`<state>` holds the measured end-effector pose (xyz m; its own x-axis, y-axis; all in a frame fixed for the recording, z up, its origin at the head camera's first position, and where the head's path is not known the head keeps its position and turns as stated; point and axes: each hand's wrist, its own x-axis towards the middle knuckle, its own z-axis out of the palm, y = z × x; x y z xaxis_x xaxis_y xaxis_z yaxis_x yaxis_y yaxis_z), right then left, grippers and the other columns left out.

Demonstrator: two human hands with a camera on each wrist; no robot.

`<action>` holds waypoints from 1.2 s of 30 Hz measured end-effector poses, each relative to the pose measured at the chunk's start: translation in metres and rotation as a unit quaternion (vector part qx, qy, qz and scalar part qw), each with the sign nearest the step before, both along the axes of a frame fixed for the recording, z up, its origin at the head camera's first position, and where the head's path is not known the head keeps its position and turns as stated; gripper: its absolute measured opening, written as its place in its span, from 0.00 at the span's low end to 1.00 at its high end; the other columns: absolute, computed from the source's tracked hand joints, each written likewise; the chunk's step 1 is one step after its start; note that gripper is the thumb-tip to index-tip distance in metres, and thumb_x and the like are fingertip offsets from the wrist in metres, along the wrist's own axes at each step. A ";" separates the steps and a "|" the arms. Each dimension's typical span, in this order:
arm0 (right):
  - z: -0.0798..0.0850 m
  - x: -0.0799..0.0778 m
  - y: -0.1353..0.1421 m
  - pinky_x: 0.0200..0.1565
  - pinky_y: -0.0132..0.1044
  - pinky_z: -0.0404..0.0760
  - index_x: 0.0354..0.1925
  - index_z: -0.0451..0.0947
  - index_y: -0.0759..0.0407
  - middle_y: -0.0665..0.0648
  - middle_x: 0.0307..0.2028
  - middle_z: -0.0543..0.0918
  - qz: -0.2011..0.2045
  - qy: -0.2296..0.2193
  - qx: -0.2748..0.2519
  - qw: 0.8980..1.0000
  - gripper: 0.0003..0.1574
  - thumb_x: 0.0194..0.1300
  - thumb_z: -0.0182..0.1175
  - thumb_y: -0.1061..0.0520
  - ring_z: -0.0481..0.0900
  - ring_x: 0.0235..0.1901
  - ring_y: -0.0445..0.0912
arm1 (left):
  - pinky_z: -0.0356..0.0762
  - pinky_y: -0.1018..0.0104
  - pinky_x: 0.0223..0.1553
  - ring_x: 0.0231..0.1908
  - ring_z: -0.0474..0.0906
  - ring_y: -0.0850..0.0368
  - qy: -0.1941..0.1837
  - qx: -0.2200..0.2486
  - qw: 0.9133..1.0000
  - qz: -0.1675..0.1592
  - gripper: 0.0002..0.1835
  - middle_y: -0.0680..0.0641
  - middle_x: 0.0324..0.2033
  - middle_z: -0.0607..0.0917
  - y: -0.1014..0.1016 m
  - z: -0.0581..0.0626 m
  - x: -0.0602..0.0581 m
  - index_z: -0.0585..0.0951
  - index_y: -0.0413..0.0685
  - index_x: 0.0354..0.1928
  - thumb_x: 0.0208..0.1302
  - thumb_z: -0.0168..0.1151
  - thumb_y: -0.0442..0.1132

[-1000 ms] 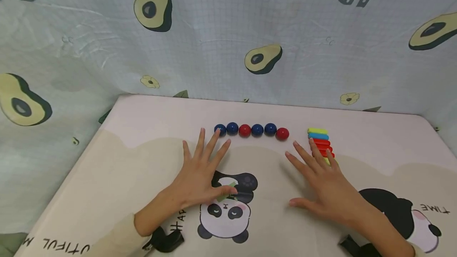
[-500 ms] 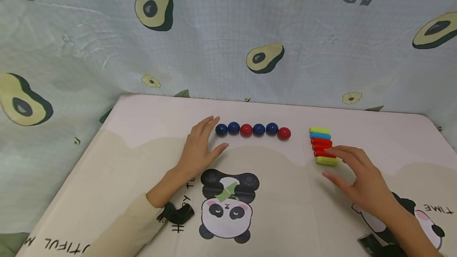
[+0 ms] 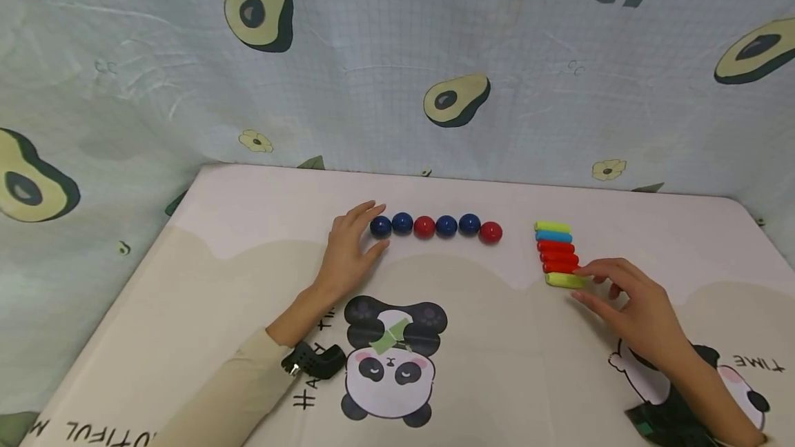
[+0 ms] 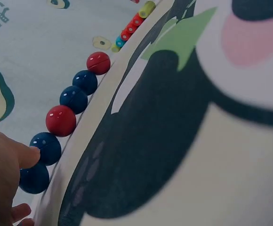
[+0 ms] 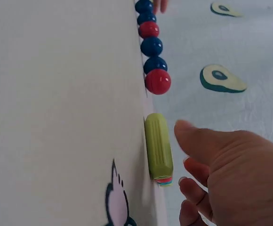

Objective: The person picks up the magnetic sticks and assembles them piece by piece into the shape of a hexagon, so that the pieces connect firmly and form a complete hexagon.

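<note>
A row of blue and red balls (image 3: 424,227) lies on the tabletop, seen in all three views. My left hand (image 3: 348,254) is at its left end, with the leftmost blue ball (image 3: 381,227) between the spread thumb and fingers. In the left wrist view, the thumb overlaps the second blue ball (image 4: 46,148). Farther right, short ribbed rods in green, blue and red (image 3: 557,247) lie side by side in a column. My right hand (image 3: 640,309) is beside the nearest green rod (image 5: 158,146), thumb and index finger parted at its right end, holding nothing.
The tablecloth (image 3: 484,364) carries printed pandas and lettering. Behind the table's far edge hangs a pale sheet (image 3: 360,74) with avocado prints. A black band (image 3: 315,361) is on the left wrist, and a dark device (image 3: 664,426) shows under the right forearm.
Both hands were spread wide over the table. The left has moved to the ball row's left end, and the right has drawn back to the nearest green rod. Balls and rods stay in place.
</note>
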<state>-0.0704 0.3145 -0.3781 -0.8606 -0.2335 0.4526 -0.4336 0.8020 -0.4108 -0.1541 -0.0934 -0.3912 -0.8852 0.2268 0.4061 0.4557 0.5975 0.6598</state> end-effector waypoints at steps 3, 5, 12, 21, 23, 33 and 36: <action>-0.003 0.000 0.001 0.27 0.23 0.67 0.45 0.81 0.54 0.48 0.37 0.77 -0.001 0.001 0.002 1.000 0.32 0.38 0.76 0.69 0.67 0.28 0.36 | 0.63 0.45 0.53 0.55 0.67 0.41 -0.007 -0.008 1.000 -0.009 0.28 0.40 0.61 0.72 0.000 -0.002 0.000 0.74 0.43 0.62 0.57 0.68 0.32; -0.004 -0.001 0.002 0.27 0.23 0.67 0.44 0.81 0.53 0.47 0.37 0.77 0.003 0.004 0.003 1.000 0.31 0.38 0.76 0.69 0.67 0.28 0.36 | 0.64 0.45 0.51 0.54 0.67 0.42 -0.010 -0.003 1.000 -0.013 0.27 0.41 0.59 0.74 -0.001 -0.003 0.000 0.76 0.44 0.60 0.57 0.68 0.32; -0.007 -0.003 0.002 0.28 0.23 0.67 0.40 0.82 0.52 0.45 0.39 0.78 0.012 0.020 0.000 1.000 0.29 0.37 0.77 0.70 0.66 0.28 0.34 | 0.65 0.48 0.49 0.50 0.70 0.45 0.003 0.008 1.000 -0.014 0.21 0.44 0.51 0.80 -0.004 -0.006 -0.002 0.80 0.46 0.53 0.56 0.68 0.29; -0.009 -0.002 0.003 0.29 0.22 0.68 0.42 0.82 0.53 0.44 0.33 0.79 0.009 -0.011 -0.004 1.000 0.29 0.39 0.76 0.69 0.69 0.28 0.34 | 0.66 0.52 0.47 0.45 0.71 0.48 0.007 0.005 1.000 -0.012 0.21 0.45 0.48 0.82 -0.004 -0.009 -0.002 0.81 0.46 0.52 0.54 0.70 0.29; -0.009 -0.001 0.004 0.28 0.22 0.68 0.43 0.82 0.52 0.44 0.32 0.80 0.009 -0.015 -0.002 1.000 0.29 0.39 0.76 0.68 0.69 0.28 0.35 | 0.66 0.52 0.47 0.45 0.71 0.48 0.008 0.003 1.000 -0.011 0.21 0.45 0.48 0.82 -0.004 -0.009 -0.002 0.81 0.46 0.51 0.54 0.70 0.29; -0.010 0.001 0.003 0.31 0.20 0.72 0.45 0.82 0.51 0.43 0.31 0.79 0.006 -0.024 -0.008 1.000 0.30 0.41 0.76 0.68 0.73 0.25 0.35 | 0.67 0.53 0.47 0.44 0.72 0.49 0.012 0.006 1.000 -0.012 0.21 0.44 0.47 0.82 -0.004 -0.009 -0.002 0.81 0.44 0.51 0.54 0.70 0.29; -0.010 0.001 0.003 0.32 0.19 0.72 0.45 0.81 0.51 0.44 0.31 0.80 0.008 -0.028 -0.018 0.999 0.30 0.41 0.76 0.68 0.75 0.25 0.36 | 0.67 0.53 0.47 0.44 0.72 0.49 0.012 0.009 1.000 -0.011 0.21 0.44 0.47 0.82 -0.004 -0.009 -0.001 0.81 0.44 0.51 0.53 0.70 0.28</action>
<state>-0.0692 0.3175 -0.3878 -0.8814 -0.2325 0.4112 -0.4217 0.7796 -0.4631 -0.1556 -0.0976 -0.4002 -0.8701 0.2384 0.4314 0.4844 0.5751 0.6593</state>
